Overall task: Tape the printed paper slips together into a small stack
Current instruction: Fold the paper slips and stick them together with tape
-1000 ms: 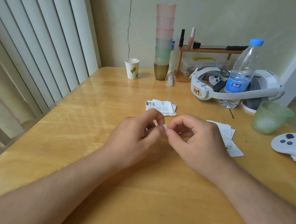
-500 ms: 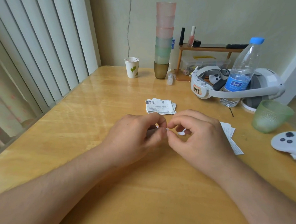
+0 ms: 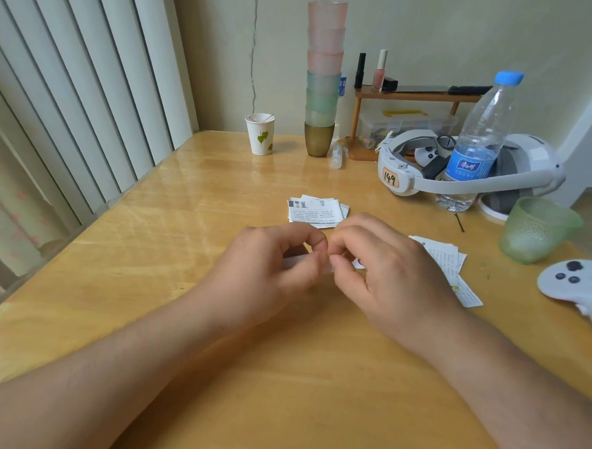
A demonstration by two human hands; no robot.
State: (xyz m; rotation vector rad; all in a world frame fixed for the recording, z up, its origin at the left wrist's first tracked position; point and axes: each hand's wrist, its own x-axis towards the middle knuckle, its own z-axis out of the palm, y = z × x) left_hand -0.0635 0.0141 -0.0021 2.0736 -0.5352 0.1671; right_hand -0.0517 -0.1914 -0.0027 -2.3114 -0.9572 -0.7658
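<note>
My left hand (image 3: 271,267) and my right hand (image 3: 388,273) meet at the middle of the wooden table (image 3: 185,218), fingertips touching. Both pinch a small pale piece, probably tape or a slip (image 3: 358,263), mostly hidden between the fingers. A stack of printed paper slips (image 3: 314,211) lies just beyond the hands. More loose printed slips (image 3: 453,267) lie under and to the right of my right hand.
At the back stand a paper cup (image 3: 260,135), a tall tower of stacked cups (image 3: 323,78), a small shelf (image 3: 407,96), a headset (image 3: 462,171) and a water bottle (image 3: 480,141). A green glass cup (image 3: 536,230) and a white controller (image 3: 579,284) sit at the right.
Both hands stay pinched together at the table's middle; the fingers shift slightly around the small piece. The slip piles have not moved.
</note>
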